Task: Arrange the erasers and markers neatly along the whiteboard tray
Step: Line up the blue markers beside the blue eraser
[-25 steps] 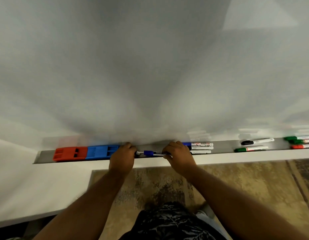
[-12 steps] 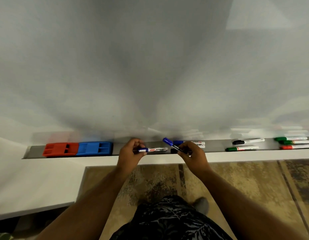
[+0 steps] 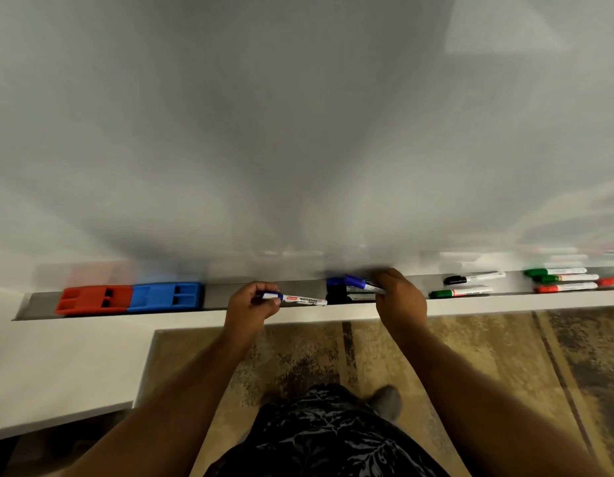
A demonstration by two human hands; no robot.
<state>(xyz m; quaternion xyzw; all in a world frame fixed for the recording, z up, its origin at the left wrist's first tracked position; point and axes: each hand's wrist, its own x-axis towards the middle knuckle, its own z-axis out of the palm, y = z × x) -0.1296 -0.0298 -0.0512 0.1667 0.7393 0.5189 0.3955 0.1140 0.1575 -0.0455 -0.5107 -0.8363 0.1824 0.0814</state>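
Fingers of my left hand (image 3: 252, 306) are pinching a blue marker (image 3: 297, 299) above the tray (image 3: 216, 297); my right hand (image 3: 398, 297) is gripping another marker (image 3: 362, 284).

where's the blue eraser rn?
Head view, left part of the whiteboard tray: the blue eraser lies against the red eraser on its left, apart from the left hand.

Sitting end to end at tray's (image 3: 223, 299) left: red eraser (image 3: 94, 299), blue eraser (image 3: 164, 296). Lying lengthwise mid-tray: blue-capped markers (image 3: 336, 282). Resting rightward: black marker (image 3: 474, 278), green markers (image 3: 553, 271), red marker (image 3: 565, 287).
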